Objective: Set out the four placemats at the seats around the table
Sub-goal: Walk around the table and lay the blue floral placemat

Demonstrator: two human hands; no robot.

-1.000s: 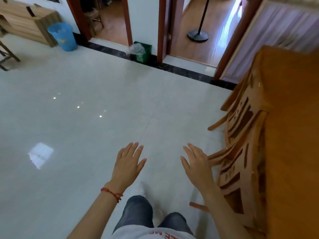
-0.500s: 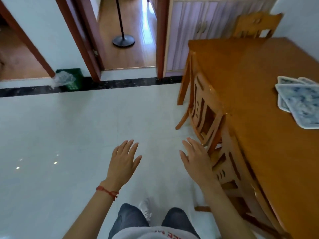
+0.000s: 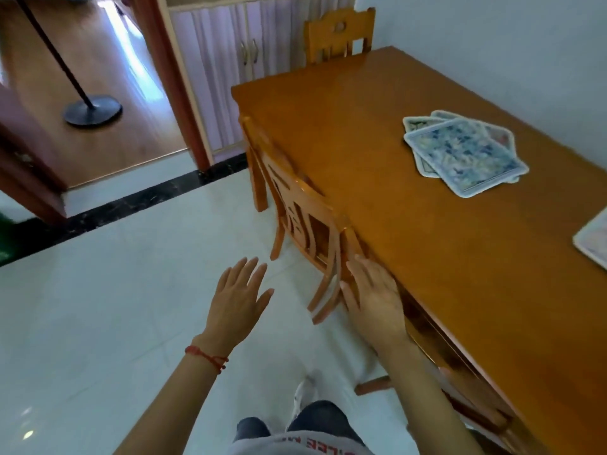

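Both hands empty, fingers spread. Stack of blue-patterned fabric placemats [image 3: 463, 152] lies on the orange wooden table [image 3: 377, 178], ahead and rightward of the right hand [image 3: 374, 300]; left hand [image 3: 238, 298] farther.

The room is brightly lit by daylight. A strong glare streaks the wooden floor [image 3: 108, 103] through the doorway, far ahead and left of the left hand [image 3: 238, 298]. The white tiled floor [image 3: 98, 323] below that hand shines with small reflected spots. The worktop [image 3: 410, 198] beside the right hand [image 3: 374, 300] has a soft sheen. Straight lines bow toward the edges, and the whole picture is slightly soft.
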